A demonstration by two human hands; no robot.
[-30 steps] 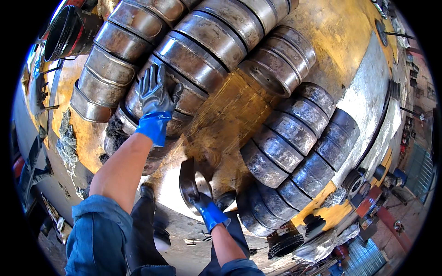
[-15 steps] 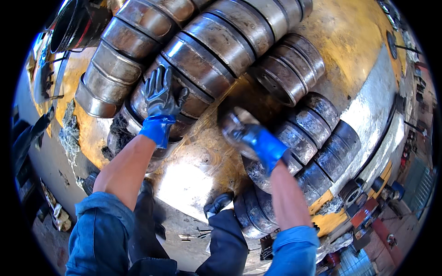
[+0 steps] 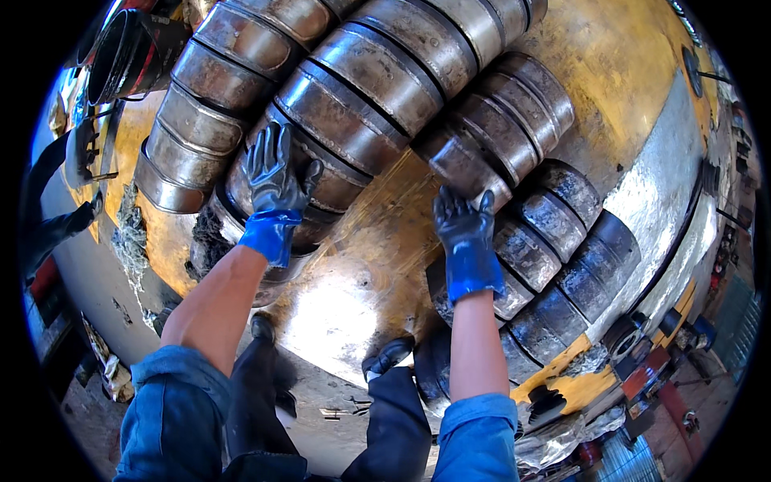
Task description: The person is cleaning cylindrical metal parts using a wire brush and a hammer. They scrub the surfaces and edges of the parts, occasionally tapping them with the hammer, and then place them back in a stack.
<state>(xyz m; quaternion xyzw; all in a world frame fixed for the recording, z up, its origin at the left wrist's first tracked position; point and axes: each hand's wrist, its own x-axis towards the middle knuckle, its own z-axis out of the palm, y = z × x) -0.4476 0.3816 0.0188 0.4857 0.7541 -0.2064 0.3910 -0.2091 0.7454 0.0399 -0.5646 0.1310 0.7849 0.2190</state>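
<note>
My left hand [image 3: 277, 181], in a black glove with a blue cuff, lies open with fingers spread on a worn metal ring [image 3: 341, 177] near the close end of a long row. My right hand [image 3: 467, 233], gloved alike, is at the near end of a shorter row on the right. Its fingers are apart, and the fingertips meet the lower edge of the end metal ring [image 3: 466, 165]. That ring lies on its side against its neighbour [image 3: 491, 128]. Whether the fingertips press on it I cannot tell.
More rows of rings lie at the upper left [image 3: 193, 124] and lower right [image 3: 534, 241] on a stained yellow surface [image 3: 361, 249]. Dark drums [image 3: 140, 56] stand at the far left. Grey fibre waste [image 3: 130, 233] hangs at the left edge. A person's legs [image 3: 60, 217] show beyond.
My right hand has carried a ring up and to the right to the near end of the short row, and its fingers have spread. My left hand has stayed in place.
</note>
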